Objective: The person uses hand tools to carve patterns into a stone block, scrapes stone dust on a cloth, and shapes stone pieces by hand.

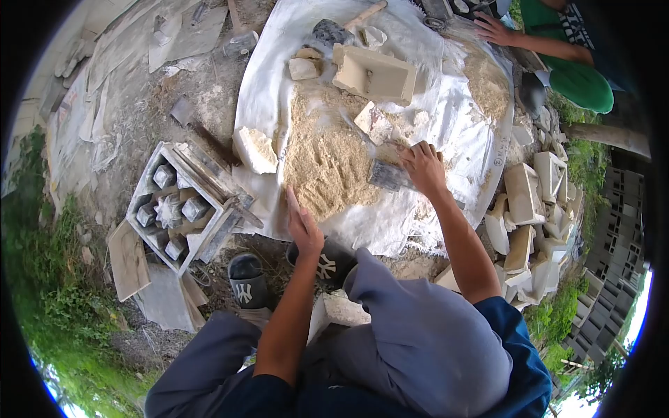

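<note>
My left hand (304,228) is at the near left edge of a pile of coarse tan sandy material (327,160), its fingers stretched out and held on edge against it. Nothing shows in that hand. My right hand (425,167) is closed at a grey rectangular-headed tool (389,175), which lies at the pile's right side; its handle is mostly hidden by the fingers. Grooves run across the pile's surface. Just beyond the right hand is a broken pale chunk (374,123). Everything here rests on a white woven sheet (268,76).
A tan open box-shaped block (376,73) and a dark-headed mallet (333,32) are farther back. A hexagonal mould (174,209) stands left, near a pale lump (256,150). Broken blocks (523,195) are heaped right. Another person's hand (495,31) is at upper right.
</note>
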